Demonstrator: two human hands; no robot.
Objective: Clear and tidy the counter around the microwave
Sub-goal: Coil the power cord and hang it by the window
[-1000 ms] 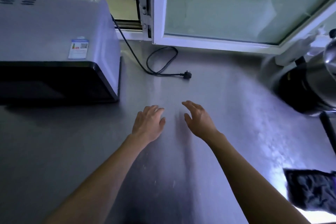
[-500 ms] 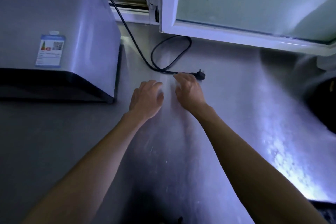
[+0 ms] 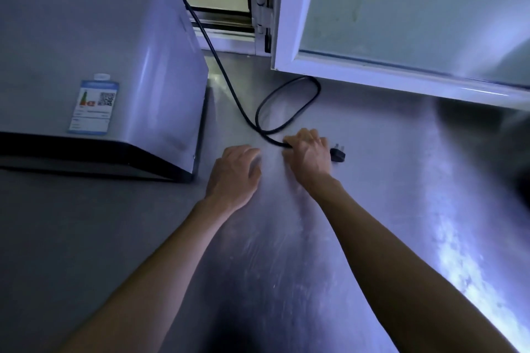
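black cord (image 3: 286, 100) looped on counter (image 3: 372, 180)

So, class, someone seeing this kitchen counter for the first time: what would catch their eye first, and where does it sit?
Probably the right hand at mid-counter, closed over the black power cord just short of its plug. The cord loops back past the white window frame to the big silver microwave on the left. The left hand lies open beside the microwave's front corner.

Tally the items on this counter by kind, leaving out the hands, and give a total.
Microwave: 1
Power cord with its plug, gripped near the plug end by the right hand: 1
Total: 2, both on the steel counter. The left hand holds nothing.
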